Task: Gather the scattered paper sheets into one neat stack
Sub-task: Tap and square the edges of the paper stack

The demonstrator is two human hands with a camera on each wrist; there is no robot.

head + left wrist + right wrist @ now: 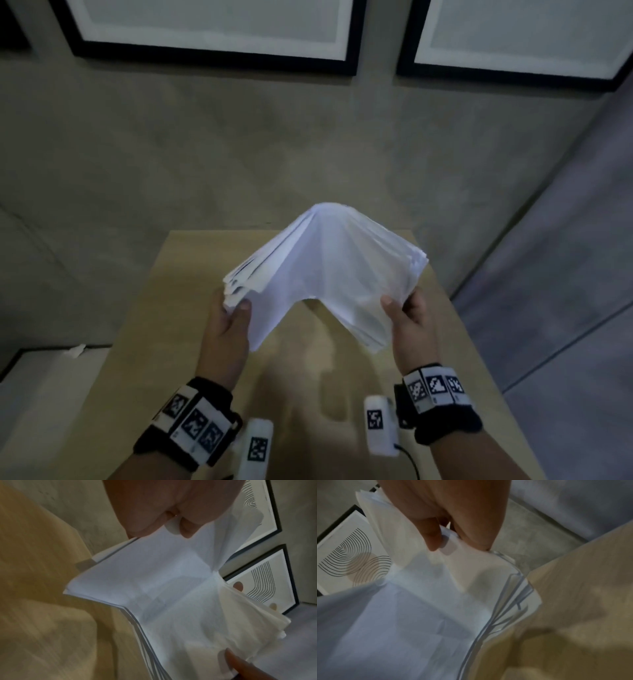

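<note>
Light wooden table (445, 342) with pale grain, set against a grey concrete wall (171, 154), soft shadows across its top, the bent paper stack (325, 274) held above it, not resting on it

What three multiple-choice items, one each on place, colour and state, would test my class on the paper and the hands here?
1. Where is the paper?
A. flat on the table
B. held above the table
C. on the floor

2. What colour is the paper?
A. white
B. yellow
C. blue

3. What shape is the paper in?
A. rolled up
B. flat
C. bent into an arch

Key: 1 B, the left hand and right hand each grip an end; 2 A, every sheet looks white; 3 C, its middle peaks and both ends droop.
</note>
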